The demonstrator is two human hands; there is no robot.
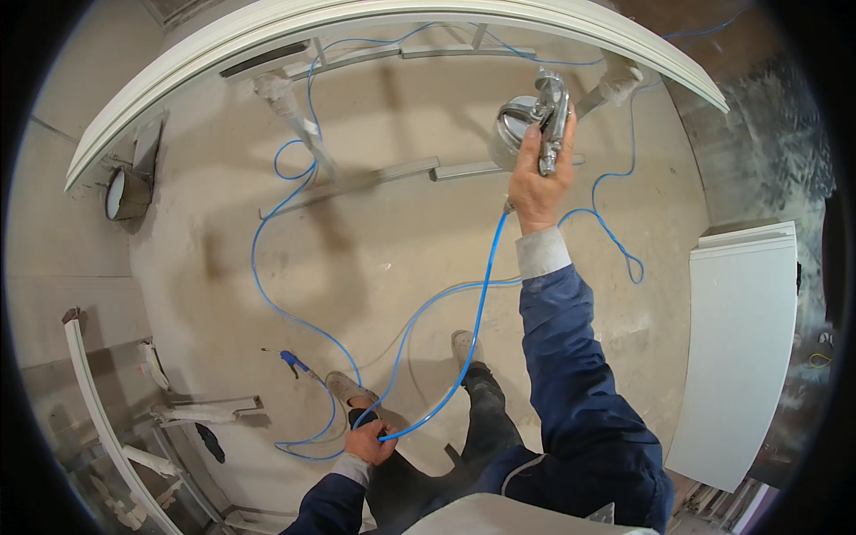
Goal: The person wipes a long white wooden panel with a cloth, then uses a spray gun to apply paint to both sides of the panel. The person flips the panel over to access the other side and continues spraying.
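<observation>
While the right hand (538,183) clamps the spray gun (535,120) toward the white panel (374,20), the left hand (370,441) closes on the blue air hose (477,312), keeping slack off the floor (374,259).

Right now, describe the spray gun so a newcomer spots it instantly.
Find the long white panel arching across the top. Just below its right half, the right hand is raised, gripping the spray gun: shiny metal with a round cup, the blue hose trailing from its base.

My sleeves (580,374): dark navy work jacket, thin pale piping at the chest. Grey knit cuffs (542,252) show at both wrists. Hands bare. Black trousers (486,419), dusty pale shoes (343,388) speckled with paint.
</observation>
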